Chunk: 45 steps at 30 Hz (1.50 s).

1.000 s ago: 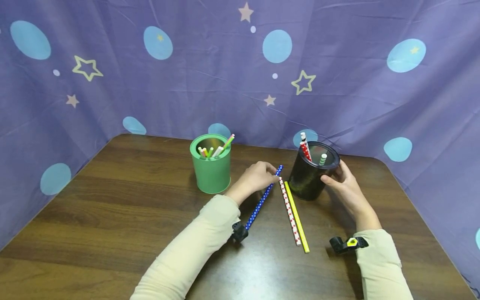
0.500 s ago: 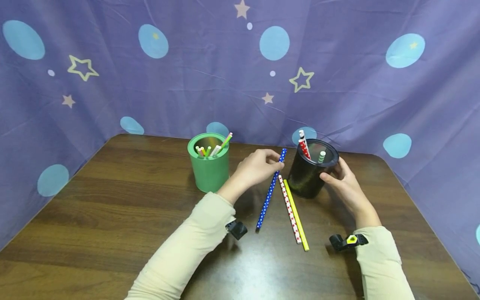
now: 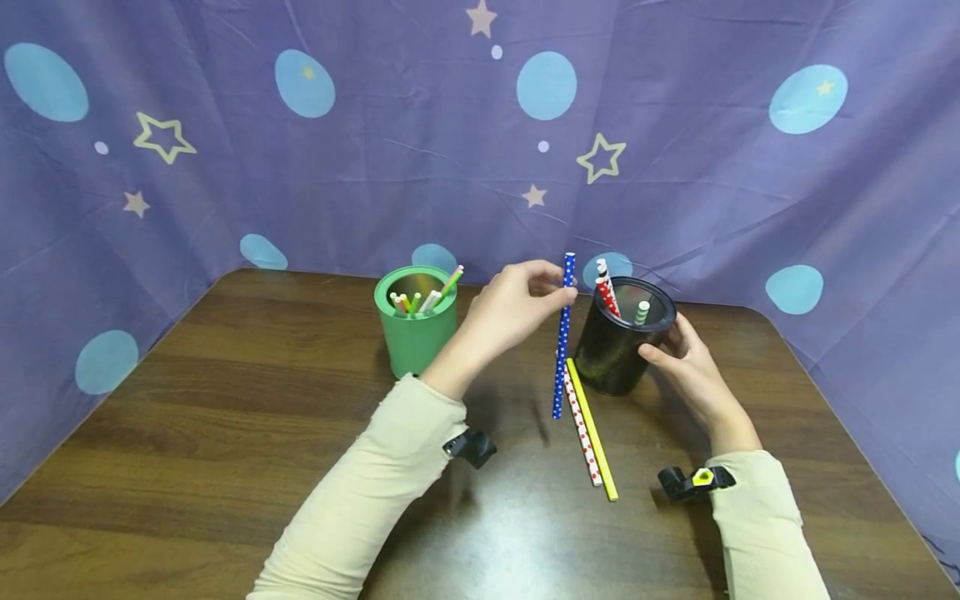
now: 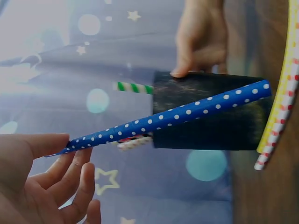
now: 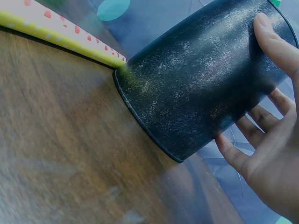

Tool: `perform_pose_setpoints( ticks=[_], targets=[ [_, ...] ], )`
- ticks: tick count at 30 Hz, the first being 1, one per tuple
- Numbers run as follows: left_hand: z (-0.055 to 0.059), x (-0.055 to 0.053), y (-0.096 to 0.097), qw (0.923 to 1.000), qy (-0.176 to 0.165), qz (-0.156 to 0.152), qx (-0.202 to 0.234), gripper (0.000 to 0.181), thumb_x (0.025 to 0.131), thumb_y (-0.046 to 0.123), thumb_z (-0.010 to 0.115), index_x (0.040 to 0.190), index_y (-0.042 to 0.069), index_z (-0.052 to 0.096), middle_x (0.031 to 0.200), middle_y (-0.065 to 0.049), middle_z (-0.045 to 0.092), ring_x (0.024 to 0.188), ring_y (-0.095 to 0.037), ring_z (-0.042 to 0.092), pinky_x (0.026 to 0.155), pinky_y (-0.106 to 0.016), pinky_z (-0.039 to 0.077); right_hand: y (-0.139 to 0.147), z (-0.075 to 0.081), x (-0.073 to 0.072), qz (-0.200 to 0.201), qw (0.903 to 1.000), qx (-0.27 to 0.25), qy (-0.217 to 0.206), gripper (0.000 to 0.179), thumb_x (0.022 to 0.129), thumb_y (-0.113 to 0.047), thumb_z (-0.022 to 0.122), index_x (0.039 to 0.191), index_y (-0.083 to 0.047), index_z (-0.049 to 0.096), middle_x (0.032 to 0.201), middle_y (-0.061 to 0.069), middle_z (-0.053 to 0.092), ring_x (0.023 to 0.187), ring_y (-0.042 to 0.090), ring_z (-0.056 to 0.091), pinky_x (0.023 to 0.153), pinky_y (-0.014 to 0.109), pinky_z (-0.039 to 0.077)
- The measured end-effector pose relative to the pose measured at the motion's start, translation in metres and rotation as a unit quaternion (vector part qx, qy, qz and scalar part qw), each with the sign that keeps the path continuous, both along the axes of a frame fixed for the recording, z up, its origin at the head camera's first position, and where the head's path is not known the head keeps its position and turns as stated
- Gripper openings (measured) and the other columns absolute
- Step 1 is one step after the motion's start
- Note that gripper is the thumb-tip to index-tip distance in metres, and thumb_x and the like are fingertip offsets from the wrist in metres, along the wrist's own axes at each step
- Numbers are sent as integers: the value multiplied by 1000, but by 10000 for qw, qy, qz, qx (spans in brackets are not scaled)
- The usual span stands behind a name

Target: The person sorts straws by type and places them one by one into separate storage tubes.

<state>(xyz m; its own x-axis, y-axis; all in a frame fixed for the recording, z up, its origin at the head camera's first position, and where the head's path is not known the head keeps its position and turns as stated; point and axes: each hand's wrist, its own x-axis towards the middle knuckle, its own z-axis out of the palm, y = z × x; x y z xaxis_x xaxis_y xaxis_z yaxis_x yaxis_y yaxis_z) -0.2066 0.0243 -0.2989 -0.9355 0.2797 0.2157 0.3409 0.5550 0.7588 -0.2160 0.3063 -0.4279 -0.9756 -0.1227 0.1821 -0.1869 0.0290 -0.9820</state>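
My left hand [image 3: 510, 304] pinches a blue paper straw with white dots [image 3: 562, 358] near its top end. The straw hangs nearly upright above the table, left of a black can [image 3: 613, 358]. In the left wrist view the blue straw [image 4: 177, 113] crosses in front of that can. My right hand [image 3: 697, 379] grips the can from its right side, thumb near the rim, as the right wrist view shows on the can wall [image 5: 196, 84]. A red straw with white dots [image 3: 608, 298], a green-striped straw [image 3: 642, 313] and a black-and-white one stand inside.
On the table [image 3: 225, 467], a white straw with red dots [image 3: 585, 442] and a yellow straw [image 3: 597, 446] lie side by side in front of the black can. A green can [image 3: 420, 346] with several straws stands to the left. A purple curtain [image 3: 375, 167] hangs behind.
My left hand has lifted the blue straw off the table, up and slightly right, and the straw has swung toward upright. The right hand and the black can have stayed in place.
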Motion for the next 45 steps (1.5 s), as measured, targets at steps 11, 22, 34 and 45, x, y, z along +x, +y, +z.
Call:
perform_pose_setpoints(
  ticks=[11, 22, 34, 45],
  targets=[
    [27, 9, -6, 9889, 788, -82, 1255, 26, 92, 27, 72, 113, 10, 71, 105, -1, 74, 92, -10, 66, 82, -22, 49, -1, 1, 1, -8, 10000, 45, -29, 77, 95, -6, 65, 158, -12, 20, 150, 10, 38, 135, 17, 37, 101, 18, 39],
    [36, 12, -10, 9526, 1495, -235, 2641, 22, 91, 16, 74, 109, 3, 71, 97, -3, 75, 84, -11, 65, 81, -28, 50, -1, 1, 2, -39, 10000, 23, 28, 75, 95, -5, 64, 157, -10, 22, 142, 4, 45, 130, 13, 40, 99, 17, 39],
    [17, 5, -3, 9573, 1489, -321, 2458, 17, 92, 16, 73, 106, 6, 71, 97, 0, 76, 80, -9, 65, 76, -26, 50, -2, 1, 2, -53, 9999, 154, 57, 75, 95, -6, 65, 157, -11, 22, 145, 6, 43, 130, 13, 43, 98, 16, 40],
    [1, 0, 5, 9813, 1247, -2, 1469, 19, 91, 31, 74, 106, 20, 73, 93, 11, 74, 80, -3, 63, 72, -25, 47, -1, 0, 2, -64, 9999, 139, 63, 73, 95, -6, 65, 156, -11, 24, 142, 4, 45, 125, 10, 46, 97, 16, 40]
  ],
)
